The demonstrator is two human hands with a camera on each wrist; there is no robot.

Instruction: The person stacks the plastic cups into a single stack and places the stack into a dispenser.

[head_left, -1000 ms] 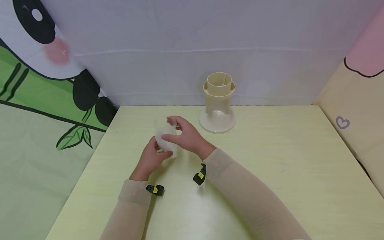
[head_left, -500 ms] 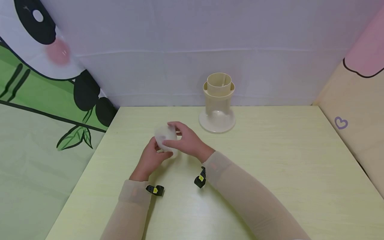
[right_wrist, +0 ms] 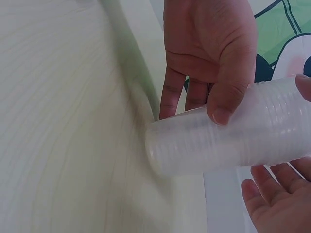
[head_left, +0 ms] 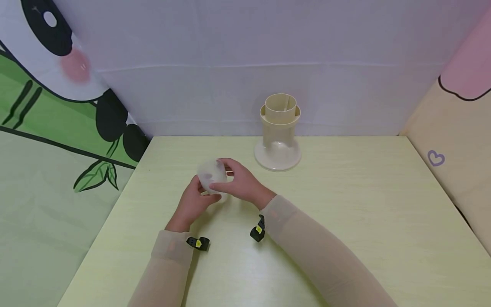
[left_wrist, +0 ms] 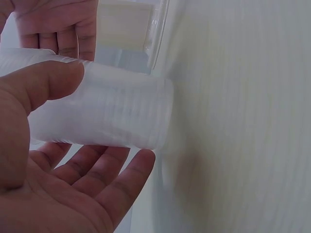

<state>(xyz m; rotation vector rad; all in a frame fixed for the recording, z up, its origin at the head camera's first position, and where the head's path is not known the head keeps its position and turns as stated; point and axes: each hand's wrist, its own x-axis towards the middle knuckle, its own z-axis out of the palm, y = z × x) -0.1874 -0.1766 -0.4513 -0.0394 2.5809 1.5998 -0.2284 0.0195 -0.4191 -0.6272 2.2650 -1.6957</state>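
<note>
A stack of clear, ribbed plastic cups (head_left: 207, 169) stands nearly upright just above the table, between both hands. My left hand (head_left: 189, 204) grips its lower part, the thumb on one side and the fingers curved along the other, as the left wrist view shows. Higher up, my right hand (head_left: 245, 182) holds the stack between thumb and fingers. In the right wrist view the ribbed cups (right_wrist: 194, 141) lie across the picture, with my right hand's fingers (right_wrist: 274, 191) below them and its thumb (right_wrist: 304, 87) at the right edge.
At the back of the table (head_left: 345, 204) stands a cream tubular holder (head_left: 279, 130) on a round white base (head_left: 277, 155), an inner tube sticking up from its top. A pale cloth (head_left: 230, 98) hangs right behind the table; printed panels flank both sides.
My right hand has come down slightly and a little toward the right. The top of the cup stack sits lower and has turned more toward the head camera. My left hand has stayed put.
</note>
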